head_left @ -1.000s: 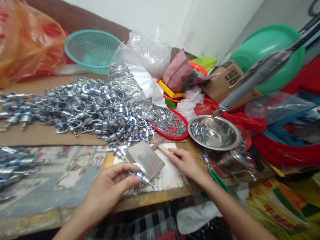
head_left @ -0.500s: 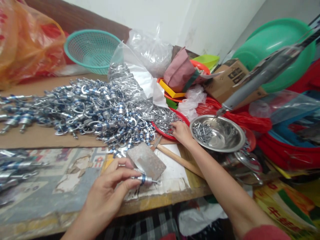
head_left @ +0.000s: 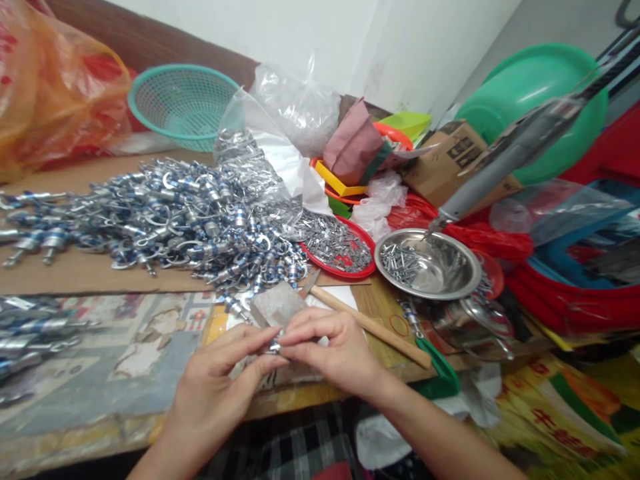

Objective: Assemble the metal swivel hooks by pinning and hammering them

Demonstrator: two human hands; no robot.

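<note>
My left hand [head_left: 227,377] pinches a small silver metal fitting [head_left: 273,347] with blue bands between thumb and fingers. From the other side, my right hand [head_left: 333,347] closes over the fitting's right end; whether a small loose piece is also in those fingers is hidden. Just behind the hands lies a grey metal block [head_left: 277,303]. To its right is a hammer [head_left: 370,327] with a wooden handle. Small metal pieces fill a red plate [head_left: 373,267] beyond it. A large heap of similar blue-banded fittings [head_left: 200,220] covers cardboard at the left.
A steel bowl [head_left: 465,283] with pins stands at the right, beneath a hanging grey tool [head_left: 480,183]. More fittings [head_left: 30,340] lie at left. A turquoise basket [head_left: 185,133], clear plastic bags [head_left: 300,107] and a cardboard box [head_left: 445,157] stand behind. The table's front edge [head_left: 300,400] runs below my hands.
My right hand has moved from the red plate back toward me and met the left hand at the fitting. My left hand still holds the fitting in about the same place.
</note>
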